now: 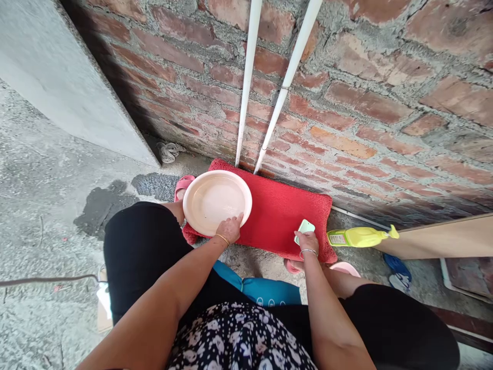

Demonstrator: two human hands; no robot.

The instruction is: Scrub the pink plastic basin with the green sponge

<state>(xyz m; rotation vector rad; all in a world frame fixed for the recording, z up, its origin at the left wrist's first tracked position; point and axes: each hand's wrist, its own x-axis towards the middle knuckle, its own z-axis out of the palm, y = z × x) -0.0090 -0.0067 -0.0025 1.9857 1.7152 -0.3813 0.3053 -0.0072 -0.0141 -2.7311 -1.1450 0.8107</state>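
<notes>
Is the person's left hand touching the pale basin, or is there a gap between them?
Touching. The head view shows the left hand at the near edge of the basin, its fingers lying over the rim.

A: Bright enough?
B: Yes, diffuse daylight; dark shadow gathers beside the flat grey slab (73, 82), against the rough red-brick wall (346, 103).
A: Distortion?
B: Wide-angle stretching near the edges.

Rough brick wall (385, 103), white pipes (248, 82), grey concrete floor (42, 195).
</notes>
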